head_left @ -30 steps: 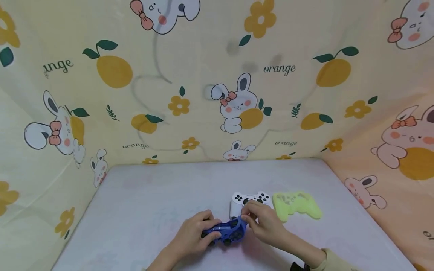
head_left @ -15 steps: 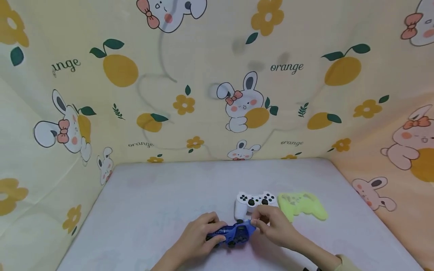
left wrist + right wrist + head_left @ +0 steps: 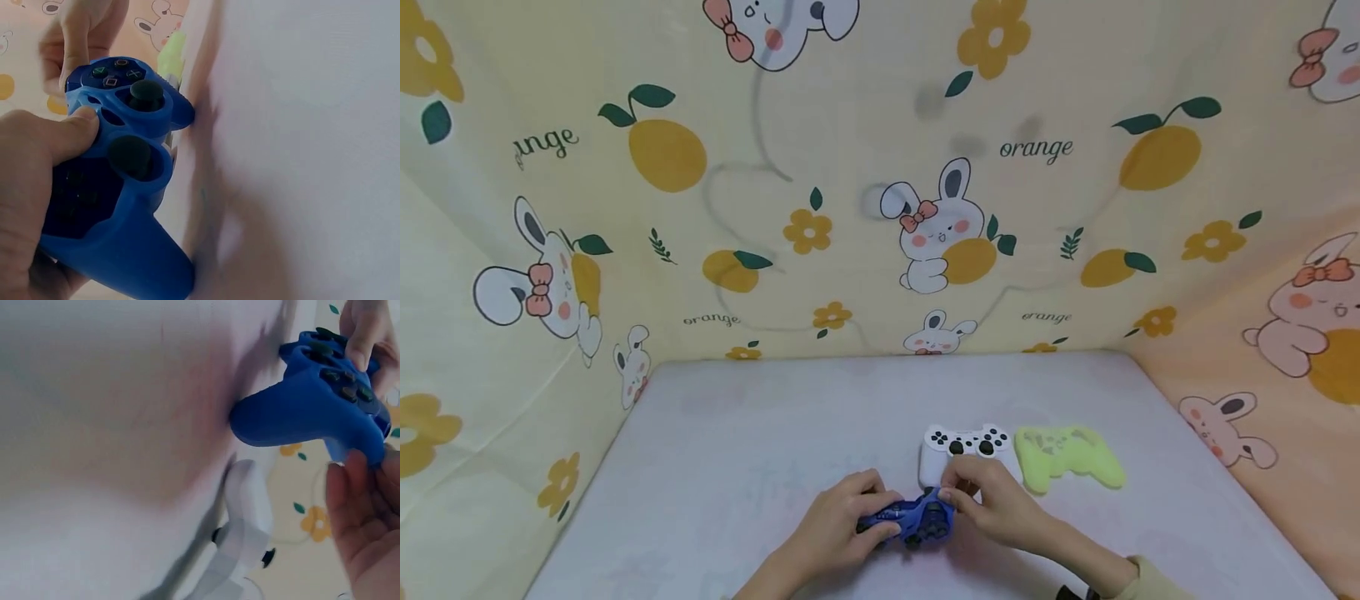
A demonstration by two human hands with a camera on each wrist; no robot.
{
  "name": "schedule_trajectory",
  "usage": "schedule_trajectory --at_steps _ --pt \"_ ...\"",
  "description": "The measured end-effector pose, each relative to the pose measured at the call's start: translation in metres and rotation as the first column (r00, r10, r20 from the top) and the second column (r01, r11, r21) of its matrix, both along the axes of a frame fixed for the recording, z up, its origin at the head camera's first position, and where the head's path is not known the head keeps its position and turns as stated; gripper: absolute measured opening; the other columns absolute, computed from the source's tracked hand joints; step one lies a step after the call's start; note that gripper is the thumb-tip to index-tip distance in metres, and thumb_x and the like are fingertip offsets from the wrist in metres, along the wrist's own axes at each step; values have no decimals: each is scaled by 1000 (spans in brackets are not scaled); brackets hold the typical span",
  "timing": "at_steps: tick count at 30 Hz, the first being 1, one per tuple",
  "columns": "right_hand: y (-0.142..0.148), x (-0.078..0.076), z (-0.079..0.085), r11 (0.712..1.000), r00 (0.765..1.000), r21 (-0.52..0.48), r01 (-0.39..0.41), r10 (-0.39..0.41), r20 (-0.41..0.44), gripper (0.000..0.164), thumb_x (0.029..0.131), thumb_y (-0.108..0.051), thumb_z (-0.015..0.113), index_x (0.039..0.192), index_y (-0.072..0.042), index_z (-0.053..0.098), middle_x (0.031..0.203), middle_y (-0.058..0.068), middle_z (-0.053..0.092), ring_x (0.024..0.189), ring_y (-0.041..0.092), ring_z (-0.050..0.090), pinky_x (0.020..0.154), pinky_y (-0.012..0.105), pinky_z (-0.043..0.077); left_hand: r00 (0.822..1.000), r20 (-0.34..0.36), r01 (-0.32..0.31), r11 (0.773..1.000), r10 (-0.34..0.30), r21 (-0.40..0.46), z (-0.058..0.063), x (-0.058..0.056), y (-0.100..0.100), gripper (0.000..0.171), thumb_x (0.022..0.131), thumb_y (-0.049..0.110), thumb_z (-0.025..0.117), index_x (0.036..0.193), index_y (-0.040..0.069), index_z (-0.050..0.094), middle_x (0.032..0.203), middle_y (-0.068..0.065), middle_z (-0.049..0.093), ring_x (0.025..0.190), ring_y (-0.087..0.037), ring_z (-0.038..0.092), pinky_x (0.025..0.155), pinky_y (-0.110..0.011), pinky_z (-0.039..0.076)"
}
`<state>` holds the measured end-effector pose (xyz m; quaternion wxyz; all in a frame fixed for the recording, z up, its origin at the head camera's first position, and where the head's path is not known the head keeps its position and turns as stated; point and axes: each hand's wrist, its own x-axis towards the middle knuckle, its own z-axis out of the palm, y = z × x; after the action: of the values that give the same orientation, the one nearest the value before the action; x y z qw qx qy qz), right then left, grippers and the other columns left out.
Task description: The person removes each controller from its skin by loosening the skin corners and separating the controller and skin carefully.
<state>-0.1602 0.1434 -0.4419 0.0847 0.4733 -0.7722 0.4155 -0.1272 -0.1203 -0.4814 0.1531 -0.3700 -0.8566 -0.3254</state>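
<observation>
A blue game controller [image 3: 912, 515] is held tilted, low over the table, its handles down at the surface. Around its body fits a blue soft cover [image 3: 134, 250], through which the dark sticks and buttons show. My left hand [image 3: 841, 518] grips one side, with the thumb across the middle of the front in the left wrist view. With thumb and fingertips my right hand [image 3: 996, 504] pinches the cover's edge at the opposite upper corner, as the right wrist view shows. What lies behind the controller, under the left fingers, is hidden.
Just behind my hands lies a white game controller [image 3: 934, 463], partly covered by the right hand in the head view. To its right is a yellow-green controller cover [image 3: 1075, 460] lying flat. Patterned cloth [image 3: 842, 167] walls surround the white table [image 3: 737, 442].
My right hand pulled the cover's corner outward to the right half a second ago; now it is back closer to the controller, still pinching. My left hand keeps its grip. The head view shifted slightly.
</observation>
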Motion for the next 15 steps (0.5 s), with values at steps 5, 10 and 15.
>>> schedule_trajectory --at_steps 5,10,15 --pt "11 0 3 995 966 100 -28 52 -251 20 85 1 71 88 -15 58 83 -9 53 72 0 47 63 12 42 1000 -1 -14 1000 14 -5 2 -2 2 26 90 33 73 112 19 74 91 14 50 78 -1 46 62 -14 40" --pt "26 5 5 989 963 124 -82 111 -244 21 84 1 71 86 -15 57 82 -10 51 71 -2 46 61 10 41 1000 30 -8 1000 9 -19 4 -3 3 27 90 32 73 113 18 74 93 14 50 79 -1 47 63 -14 41" --pt "30 6 -4 994 993 75 -74 80 -88 21 87 3 71 87 -15 59 85 -9 57 73 1 53 61 14 47 999 49 3 1000 -2 -14 5 -2 3 25 91 31 72 113 19 74 92 14 50 79 -1 47 63 -15 41"
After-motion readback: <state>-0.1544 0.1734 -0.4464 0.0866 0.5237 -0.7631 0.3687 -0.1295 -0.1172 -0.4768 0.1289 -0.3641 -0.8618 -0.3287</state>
